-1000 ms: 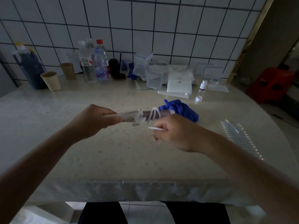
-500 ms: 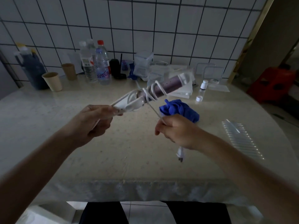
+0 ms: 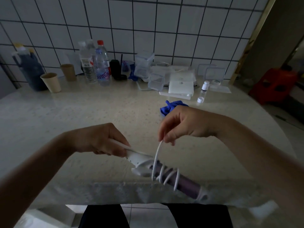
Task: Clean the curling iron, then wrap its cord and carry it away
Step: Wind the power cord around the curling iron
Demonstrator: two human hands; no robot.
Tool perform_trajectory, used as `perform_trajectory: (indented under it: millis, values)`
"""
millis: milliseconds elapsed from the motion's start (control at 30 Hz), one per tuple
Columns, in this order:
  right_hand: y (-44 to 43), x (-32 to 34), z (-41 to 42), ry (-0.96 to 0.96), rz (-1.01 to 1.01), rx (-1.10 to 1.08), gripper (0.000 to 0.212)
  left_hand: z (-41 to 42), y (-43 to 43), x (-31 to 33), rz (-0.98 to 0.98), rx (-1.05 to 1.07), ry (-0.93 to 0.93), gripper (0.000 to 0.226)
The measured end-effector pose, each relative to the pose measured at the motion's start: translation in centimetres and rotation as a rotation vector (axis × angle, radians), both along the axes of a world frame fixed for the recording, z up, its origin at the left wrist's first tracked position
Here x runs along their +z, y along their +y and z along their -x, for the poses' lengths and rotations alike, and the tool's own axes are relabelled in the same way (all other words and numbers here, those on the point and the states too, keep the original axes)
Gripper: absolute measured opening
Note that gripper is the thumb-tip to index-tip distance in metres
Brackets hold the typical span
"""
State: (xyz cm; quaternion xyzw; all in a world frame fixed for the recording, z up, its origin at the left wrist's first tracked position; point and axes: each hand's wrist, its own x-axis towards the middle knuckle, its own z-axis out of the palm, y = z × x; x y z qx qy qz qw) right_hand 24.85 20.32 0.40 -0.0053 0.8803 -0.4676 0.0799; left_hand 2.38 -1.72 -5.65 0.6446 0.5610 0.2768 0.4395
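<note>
My left hand (image 3: 102,139) covers the handle end of the curling iron (image 3: 187,184), whose barrel is blurred. The cord (image 3: 157,155) disappears between the pinching fingers of my right hand (image 3: 185,124), which also hides part of the blue cloth (image 3: 171,106). Both my forearms are cut off at the frame's edges.

Curling iron (image 3: 166,173) now tipped barrel-down toward table edge; cord (image 3: 157,155) lifted higher by right hand (image 3: 184,125); more loops wound.

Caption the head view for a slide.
Left hand holds the curling iron; right hand pinches its cord, coiled around it.
</note>
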Motion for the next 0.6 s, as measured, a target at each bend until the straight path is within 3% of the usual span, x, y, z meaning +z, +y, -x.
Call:
perform_trajectory:
  millis: [100,200,267,333,467,600]
  values:
    - [0.6,-3.0,-0.3,0.201,0.269,-0.132,0.032,0.1,-0.2,-1.2,-0.041,0.071,-0.518,0.034]
    - [-0.4,-6.0,-0.1,0.354,0.598,-0.356,0.023,-1.1,0.7,-3.2,-0.164,0.391,-0.737,0.039]
    - [-1.7,-7.8,0.8,0.409,0.592,-0.617,0.023,-2.3,2.1,-4.8,-0.22,0.596,-0.737,0.04]
    - [-3.0,-9.0,1.7,0.431,0.437,-0.811,0.029,-3.8,3.4,-6.3,-0.276,0.738,-0.707,0.036]
    - [-5.1,-9.1,2.7,0.42,0.47,-0.825,0.024,-7.1,5.3,-8.8,-0.442,0.901,-0.599,0.036]
    - [-6.2,-9.3,4.2,0.413,0.453,-0.96,0.045,-10.0,7.4,-9.7,-0.509,1.01,-0.572,0.04]
